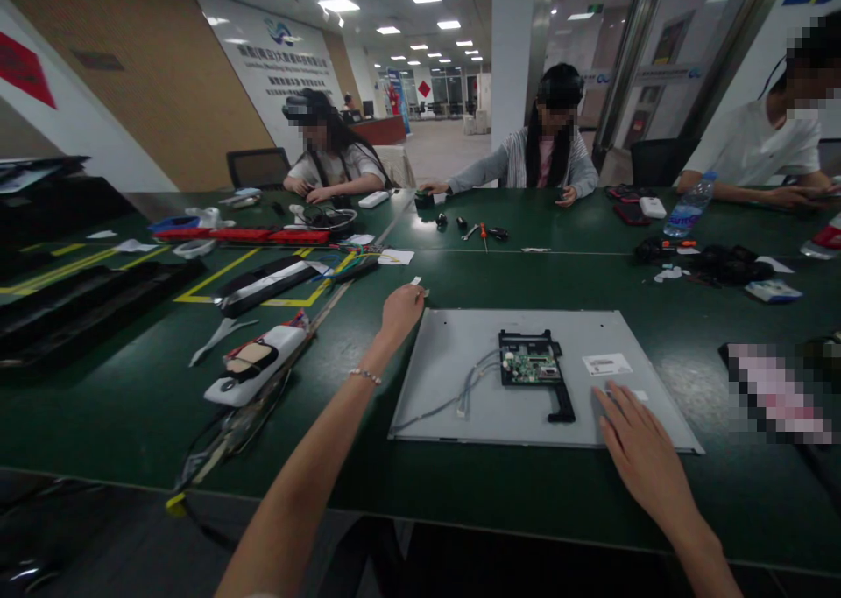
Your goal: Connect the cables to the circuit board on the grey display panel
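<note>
A flat grey metal panel [447, 344] lies on the green table in front of me. On it sits a black plastic bracket [560, 397] around a green circuit board [533, 367], with a grey cable [434, 410] trailing left to the panel's edge. My left hand [402, 309] is closed just beyond the panel's far left corner, and a small white piece [416, 280] shows at its fingertips; what exactly it is I cannot tell. My right hand [637, 432] rests with outstretched fingers on the panel's right part, below a white label [605, 364], partly covering another.
To the left lie a white device with wires [259, 366], a black-and-silver strip [269, 284] and long black trays [85, 309]. Across the table are small tools [484, 233] and several people. A water bottle [689, 206] and black cables [729, 263] are at right.
</note>
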Demonstrator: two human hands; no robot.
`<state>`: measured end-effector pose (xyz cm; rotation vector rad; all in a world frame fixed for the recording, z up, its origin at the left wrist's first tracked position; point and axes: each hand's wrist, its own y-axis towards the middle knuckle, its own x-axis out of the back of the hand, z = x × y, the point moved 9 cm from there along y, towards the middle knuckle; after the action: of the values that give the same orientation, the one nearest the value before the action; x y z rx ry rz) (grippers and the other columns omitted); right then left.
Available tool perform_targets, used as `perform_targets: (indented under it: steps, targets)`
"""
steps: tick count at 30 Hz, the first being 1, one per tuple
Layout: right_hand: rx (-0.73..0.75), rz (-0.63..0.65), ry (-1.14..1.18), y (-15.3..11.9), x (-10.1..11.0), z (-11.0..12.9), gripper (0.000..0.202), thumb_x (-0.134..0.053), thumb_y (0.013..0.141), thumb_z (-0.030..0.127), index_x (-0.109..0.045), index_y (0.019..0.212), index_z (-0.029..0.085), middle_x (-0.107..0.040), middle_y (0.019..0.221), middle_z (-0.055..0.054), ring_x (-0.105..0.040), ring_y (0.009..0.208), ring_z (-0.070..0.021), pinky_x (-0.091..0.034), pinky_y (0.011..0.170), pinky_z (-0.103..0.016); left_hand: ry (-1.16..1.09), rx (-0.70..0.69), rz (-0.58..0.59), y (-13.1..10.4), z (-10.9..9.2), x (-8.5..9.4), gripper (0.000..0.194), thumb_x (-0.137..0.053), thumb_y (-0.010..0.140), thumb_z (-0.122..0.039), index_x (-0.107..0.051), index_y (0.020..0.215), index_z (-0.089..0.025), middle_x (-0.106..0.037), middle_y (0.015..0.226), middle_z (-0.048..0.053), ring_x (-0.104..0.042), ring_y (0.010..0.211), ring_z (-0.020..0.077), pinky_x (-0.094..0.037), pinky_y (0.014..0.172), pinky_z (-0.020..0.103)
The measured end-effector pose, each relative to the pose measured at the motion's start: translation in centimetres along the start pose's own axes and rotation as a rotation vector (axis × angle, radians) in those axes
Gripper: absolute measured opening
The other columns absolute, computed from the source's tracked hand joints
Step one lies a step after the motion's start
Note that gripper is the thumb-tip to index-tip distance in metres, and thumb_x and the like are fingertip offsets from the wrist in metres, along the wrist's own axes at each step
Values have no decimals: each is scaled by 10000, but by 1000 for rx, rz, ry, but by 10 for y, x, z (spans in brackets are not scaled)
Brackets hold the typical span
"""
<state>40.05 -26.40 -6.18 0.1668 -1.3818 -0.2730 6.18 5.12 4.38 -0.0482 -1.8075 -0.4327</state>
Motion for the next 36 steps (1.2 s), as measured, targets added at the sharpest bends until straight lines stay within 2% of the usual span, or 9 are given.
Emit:
perform_targets:
  steps: [8,13,16,22,29,32,36]
  targets:
    - [14,-10,13,1,2,-2,530,-291,987,407,-445,1451,201,-411,1531,-102,-358,1408,-301,-351,1103,-516,-101,-298,123,-89,-75,-9,292,-437,925,-223,-703,1043,-197,-695,1112,93,-621,1064,257,-484,955,405]
    - [12,-13,16,1,4,-3,523,-282,994,395,-451,1445,192,-412,1530,-109,-351,1413,-296,-342,1108,-514,-66,-421,197,-126,-124,-13,278,-424,929,-200,-700,961,-190,-709,979,102,-647,957,255,-492,890,403]
    - [6,-1,15,1,5,-2,525,-279,996,400,-451,1444,187,-405,1534,-109,-340,1419,-295,-347,1104,-510,-1,-469,199,-143,-143,-17,265,-422,930,-173,-686,925,-168,-703,925,113,-651,905,250,-483,867,401]
    - [8,-4,2,2,5,-2,520,-282,997,385,-442,1451,189,-416,1527,-114,-348,1414,-296,-345,1103,-508,53,-501,172,-164,-154,-22,270,-412,933,-139,-680,941,-166,-706,976,113,-647,941,245,-475,873,407]
    - [17,-4,-10,2,7,-1,523,-274,998,382,-447,1447,175,-409,1531,-118,-345,1416,-295,-343,1107,-500,-111,-473,90,-165,-149,-12,225,-475,956,-268,-686,960,-192,-719,1049,73,-651,998,224,-443,966,420]
    - [18,-6,-16,1,8,0,523,-269,1001,384,-451,1441,168,-411,1528,-124,-348,1414,-299,-350,1101,-502,-118,-414,28,-160,-144,-4,213,-470,966,-280,-662,974,-188,-712,1038,70,-644,1004,216,-447,949,396]
    - [22,-7,-14,1,9,-1,522,-265,1000,384,-456,1435,169,-419,1523,-122,-345,1415,-299,-358,1097,-498,48,-277,39,-150,-138,-7,197,-541,931,-320,-611,1026,-162,-686,1058,106,-628,1000,263,-458,881,403]
